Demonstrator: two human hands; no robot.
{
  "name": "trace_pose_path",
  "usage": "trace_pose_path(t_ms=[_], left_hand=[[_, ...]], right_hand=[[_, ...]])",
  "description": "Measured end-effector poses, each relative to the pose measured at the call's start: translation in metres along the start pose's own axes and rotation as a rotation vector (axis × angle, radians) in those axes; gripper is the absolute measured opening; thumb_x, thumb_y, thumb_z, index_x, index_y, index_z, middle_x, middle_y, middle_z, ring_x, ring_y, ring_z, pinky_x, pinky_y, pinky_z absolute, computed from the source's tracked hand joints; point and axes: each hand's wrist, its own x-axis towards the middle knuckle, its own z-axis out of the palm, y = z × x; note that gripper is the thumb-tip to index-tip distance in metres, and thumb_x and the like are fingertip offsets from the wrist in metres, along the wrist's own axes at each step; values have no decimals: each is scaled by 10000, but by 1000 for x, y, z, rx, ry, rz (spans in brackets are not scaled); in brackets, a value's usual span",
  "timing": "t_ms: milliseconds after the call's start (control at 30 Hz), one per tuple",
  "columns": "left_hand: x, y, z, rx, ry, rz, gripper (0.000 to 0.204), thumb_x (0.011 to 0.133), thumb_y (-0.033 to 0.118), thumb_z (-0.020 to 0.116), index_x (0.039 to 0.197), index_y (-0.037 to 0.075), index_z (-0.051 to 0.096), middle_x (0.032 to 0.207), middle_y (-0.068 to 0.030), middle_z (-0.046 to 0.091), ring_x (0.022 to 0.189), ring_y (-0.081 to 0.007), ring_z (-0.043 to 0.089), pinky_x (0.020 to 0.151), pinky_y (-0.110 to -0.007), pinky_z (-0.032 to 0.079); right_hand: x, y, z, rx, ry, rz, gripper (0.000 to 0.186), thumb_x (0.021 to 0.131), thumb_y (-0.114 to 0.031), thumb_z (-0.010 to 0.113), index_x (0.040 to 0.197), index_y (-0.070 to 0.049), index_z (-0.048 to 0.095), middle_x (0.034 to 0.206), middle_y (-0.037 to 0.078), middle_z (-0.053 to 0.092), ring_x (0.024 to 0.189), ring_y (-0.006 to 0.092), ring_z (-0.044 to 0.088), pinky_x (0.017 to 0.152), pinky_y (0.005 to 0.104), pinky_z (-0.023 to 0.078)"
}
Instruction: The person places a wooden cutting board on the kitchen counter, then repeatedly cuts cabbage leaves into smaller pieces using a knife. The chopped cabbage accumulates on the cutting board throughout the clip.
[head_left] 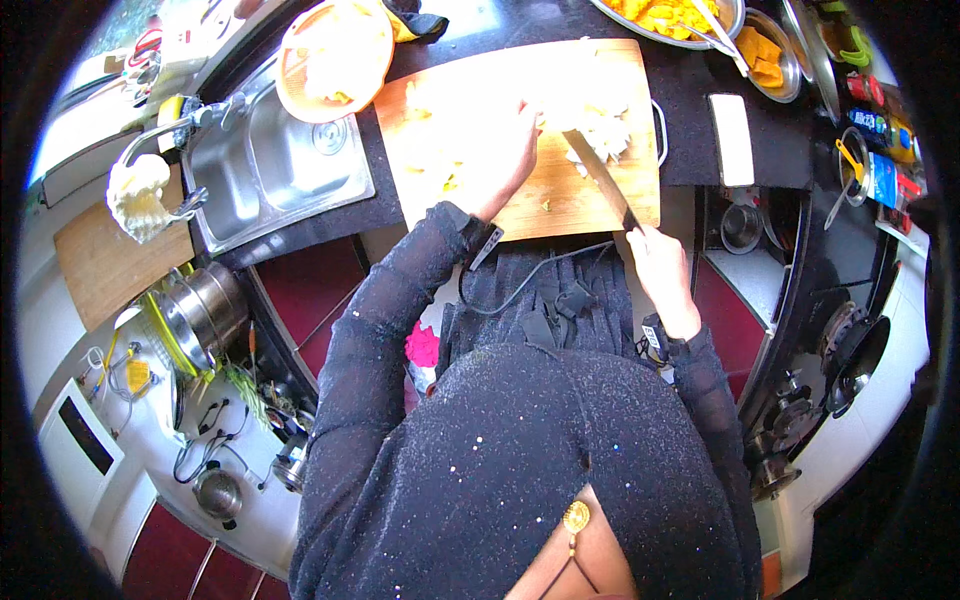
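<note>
A kitchen knife (602, 178) is in my right hand (659, 262), which is shut round its handle. Its blade slants up and left over the wooden cutting board (590, 215), and its tip reaches a heap of chopped whitish pieces (605, 130). Left of the blade, my left hand (510, 160) hovers over or rests on the board. Its fingers look curled together, but glare washes out whatever they hold. Small yellowish scraps (450, 180) lie on the board's left side, where strong light hides much of the detail.
An orange colander (290, 75) overlaps the steel sink (275, 190) at left. Beyond the board's far right stand a bowl of yellow-orange pieces (665, 18) and a smaller bowl of orange chunks (762, 60). A white rectangular object (733, 140) lies on the dark counter.
</note>
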Motion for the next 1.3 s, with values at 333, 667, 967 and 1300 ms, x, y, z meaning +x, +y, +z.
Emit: trace_pose_path(t_ms=[333,667,967,1300], left_hand=[[7,17,-37,218,35,32,197,946,169,531,819,30,590,747,-133,587,668,-268,556,661,-379,449],[-83,-22,-139,569,-142,-270,144,820,50,682,962,37,665,900,-141,666,783,-256,658,721,-363,515],[-84,-10,-117,503,-24,-119,231,789,159,750,996,94,671,935,-98,653,834,-267,642,755,-339,508],[-66,-17,-73,432,-39,23,230,839,113,691,1037,51,593,843,-107,642,799,-295,639,732,-358,517]], right_hand=[[-4,9,10,-4,-98,-42,231,932,-241,572,972,-40,677,818,230,665,788,424,656,677,476,527],[19,12,3,-37,-52,-66,242,937,-250,568,880,-32,656,772,238,647,744,430,648,637,479,510],[25,5,8,-46,-104,-95,260,931,-246,581,961,-8,680,813,259,647,771,423,654,655,454,511],[19,0,9,-46,-100,-75,283,918,-213,615,1036,36,677,877,247,685,808,349,703,711,381,545]])
